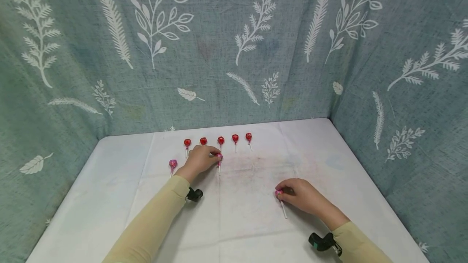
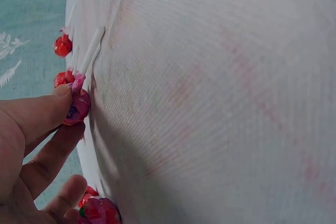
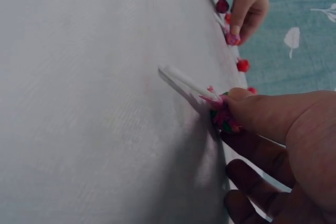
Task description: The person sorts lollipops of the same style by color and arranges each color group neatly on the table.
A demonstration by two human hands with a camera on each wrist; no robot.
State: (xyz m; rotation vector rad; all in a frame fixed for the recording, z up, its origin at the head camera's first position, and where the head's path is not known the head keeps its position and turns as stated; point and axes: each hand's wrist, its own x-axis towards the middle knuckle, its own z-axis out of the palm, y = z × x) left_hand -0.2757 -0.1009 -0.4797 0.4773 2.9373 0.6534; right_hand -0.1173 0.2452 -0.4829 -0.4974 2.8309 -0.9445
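Observation:
My left hand [image 1: 199, 159] pinches the head of a pink lollipop [image 2: 79, 106] between thumb and fingers. That lollipop's white stick [image 1: 219, 169] points toward me, below the row of red lollipops [image 1: 221, 141]. Nearer and to the right, my right hand [image 1: 305, 195] pinches another pink lollipop [image 3: 224, 116] by its wrapped head, which has some green on it. Its white stick [image 1: 283, 210] slants down toward the front. Left of my left hand lies a third pink lollipop [image 1: 173, 164], partly hidden by the wrist. A pink-and-green lollipop [image 2: 100, 211] shows under the left fingers in the left wrist view.
Several red lollipops stand in a row along the back of the white-covered table [image 1: 248, 230], sticks toward me. A green-blue curtain [image 1: 219, 52] with white leaf prints hangs behind and at both sides. Faint pink stains mark the cloth.

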